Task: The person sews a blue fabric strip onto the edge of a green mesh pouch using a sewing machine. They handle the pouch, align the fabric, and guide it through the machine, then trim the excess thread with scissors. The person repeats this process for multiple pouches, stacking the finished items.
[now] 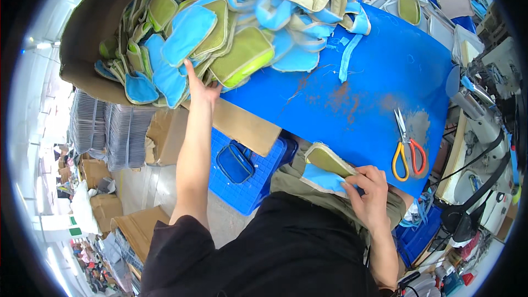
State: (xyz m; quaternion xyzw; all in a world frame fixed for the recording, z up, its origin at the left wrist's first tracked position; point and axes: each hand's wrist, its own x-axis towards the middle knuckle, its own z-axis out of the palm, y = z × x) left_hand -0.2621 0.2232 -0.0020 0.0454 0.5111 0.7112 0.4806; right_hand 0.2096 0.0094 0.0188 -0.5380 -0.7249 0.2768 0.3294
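My left hand (204, 92) reaches forward to a heap of oval fabric pads at the box's mouth. Its thumb lies along a blue pad (190, 33), and its other fingers are mostly hidden beneath the pads around a green mesh pad (242, 58). Close to my body, my right hand (369, 192) pinches the end of a smaller pad (333, 162) with a green mesh face, a pale edge and a blue part. Scissors (404, 146) with one yellow and one red handle lie on the blue tabletop (379, 77), beyond my right hand.
A cardboard box (82, 49) full of pads stands at the left. Blue and beige offcut strips (316, 0) pile up at the far side. A blue crate (220, 184) with a dark blue pouch (235, 162) sits below the table. Machinery (478, 115) stands at the right.
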